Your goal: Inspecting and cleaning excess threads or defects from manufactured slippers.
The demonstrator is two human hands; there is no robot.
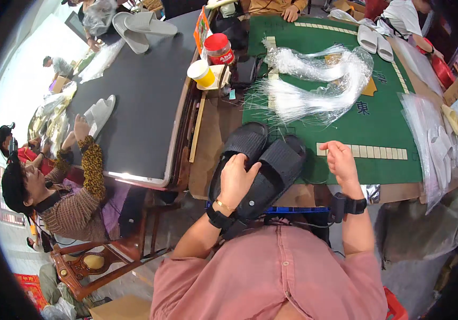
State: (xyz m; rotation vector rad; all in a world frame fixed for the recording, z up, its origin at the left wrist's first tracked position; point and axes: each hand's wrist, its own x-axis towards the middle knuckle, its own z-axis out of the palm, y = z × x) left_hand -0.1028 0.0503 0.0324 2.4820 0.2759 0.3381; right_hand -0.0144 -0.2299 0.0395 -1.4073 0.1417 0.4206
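A pair of black slippers (263,160) lies side by side at the near edge of the green-topped table (383,114). My left hand (235,178) rests on top of the slippers, fingers curled over the left one. My right hand (341,160) hovers just right of the slippers over the green surface, fingers loosely curled; I cannot make out anything in it. A bundle of thin clear plastic strands (314,85) lies fanned out on the table beyond the slippers.
A red-lidded jar (219,49) and a yellow cup (201,72) stand between the green table and a dark table (138,90) holding white slippers (100,113). Clear bags of white slippers (439,144) lie at right. Other people sit around the tables.
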